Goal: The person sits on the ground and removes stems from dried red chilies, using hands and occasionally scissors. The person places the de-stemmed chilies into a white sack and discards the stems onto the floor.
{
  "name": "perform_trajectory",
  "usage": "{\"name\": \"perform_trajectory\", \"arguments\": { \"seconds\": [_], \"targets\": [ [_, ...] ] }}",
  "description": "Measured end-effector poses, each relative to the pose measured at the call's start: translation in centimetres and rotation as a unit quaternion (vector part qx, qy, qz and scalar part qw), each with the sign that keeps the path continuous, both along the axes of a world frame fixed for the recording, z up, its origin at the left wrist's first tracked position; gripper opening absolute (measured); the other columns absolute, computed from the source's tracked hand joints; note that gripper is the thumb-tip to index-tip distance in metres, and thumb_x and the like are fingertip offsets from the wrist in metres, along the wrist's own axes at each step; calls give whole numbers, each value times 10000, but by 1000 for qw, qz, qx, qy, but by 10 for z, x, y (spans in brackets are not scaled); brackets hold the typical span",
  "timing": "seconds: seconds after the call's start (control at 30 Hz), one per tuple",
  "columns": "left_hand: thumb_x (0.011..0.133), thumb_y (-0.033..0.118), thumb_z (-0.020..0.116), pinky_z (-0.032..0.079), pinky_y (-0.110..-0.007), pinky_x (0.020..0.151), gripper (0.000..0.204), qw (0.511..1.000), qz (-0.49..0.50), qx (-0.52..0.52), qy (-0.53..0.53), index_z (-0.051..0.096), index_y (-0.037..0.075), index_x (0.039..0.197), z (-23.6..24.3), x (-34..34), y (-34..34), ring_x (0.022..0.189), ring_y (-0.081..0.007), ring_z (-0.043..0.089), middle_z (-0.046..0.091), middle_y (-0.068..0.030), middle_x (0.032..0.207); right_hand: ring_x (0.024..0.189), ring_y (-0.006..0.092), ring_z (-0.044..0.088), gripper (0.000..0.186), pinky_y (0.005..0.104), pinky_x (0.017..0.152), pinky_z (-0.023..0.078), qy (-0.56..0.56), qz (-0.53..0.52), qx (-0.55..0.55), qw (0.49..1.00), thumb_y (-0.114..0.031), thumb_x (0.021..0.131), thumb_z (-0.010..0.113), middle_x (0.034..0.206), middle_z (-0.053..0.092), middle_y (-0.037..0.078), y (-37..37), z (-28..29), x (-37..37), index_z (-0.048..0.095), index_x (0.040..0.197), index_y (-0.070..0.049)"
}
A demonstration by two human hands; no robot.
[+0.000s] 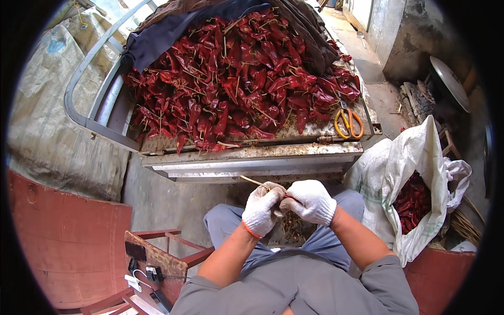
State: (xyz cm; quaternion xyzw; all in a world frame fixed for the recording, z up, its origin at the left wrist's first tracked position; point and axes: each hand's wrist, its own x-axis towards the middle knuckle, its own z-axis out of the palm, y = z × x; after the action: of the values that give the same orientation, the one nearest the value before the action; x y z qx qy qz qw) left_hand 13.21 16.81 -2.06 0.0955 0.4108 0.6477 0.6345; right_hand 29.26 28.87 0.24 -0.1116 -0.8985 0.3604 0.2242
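Observation:
My left hand (264, 207) and my right hand (310, 202), both in white work gloves, meet above my lap with fingers closed. A thin pale stem (253, 181) sticks out past the left fingers. Between the two hands shows a small bit of a red chili pepper (287, 196); most of it is hidden by the gloves. Ahead of the hands, a large heap of dried red chili peppers (226, 79) lies on a metal cart bed (252, 157). Scissors with yellow and orange handles (348, 126) rest at its near right corner.
An open white woven sack (378, 173) with red peppers (413, 202) inside stands at my right. Dark cloth (184, 37) partly covers the heap. A bent metal rail (79, 79) rises at the cart's left. A wooden stool (157, 257) bears a phone and chargers.

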Motion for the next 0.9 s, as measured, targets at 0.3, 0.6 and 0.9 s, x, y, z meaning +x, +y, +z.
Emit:
{"name": "perform_trajectory", "arguments": {
  "seconds": [0.3,0.6,0.9],
  "targets": [
    [1069,222,588,479,-236,512,184,991,48,16,-125,610,50,1009,-12,28,0,673,-149,595,651,-108,899,720,360,650,120,454,655,515,91,-60,-22,994,-210,900,736,797,668,125,-13,-12,17,748,950,-101],
    [1088,277,574,382,-199,412,259,984,-41,21,-171,587,24,1035,-8,33,3,527,-99,464,578,-84,810,667,219,620,188,358,644,510,70,-117,-318,938,-165,970,664,785,656,131,-29,7,37,716,928,10],
    [1041,137,589,452,-227,459,93,995,15,-70,-75,597,52,1005,11,39,6,570,-131,555,599,-57,789,711,338,674,147,408,656,537,36,-132,-137,981,-162,954,692,790,682,161,-40,10,35,734,888,-38]
  ]
}}
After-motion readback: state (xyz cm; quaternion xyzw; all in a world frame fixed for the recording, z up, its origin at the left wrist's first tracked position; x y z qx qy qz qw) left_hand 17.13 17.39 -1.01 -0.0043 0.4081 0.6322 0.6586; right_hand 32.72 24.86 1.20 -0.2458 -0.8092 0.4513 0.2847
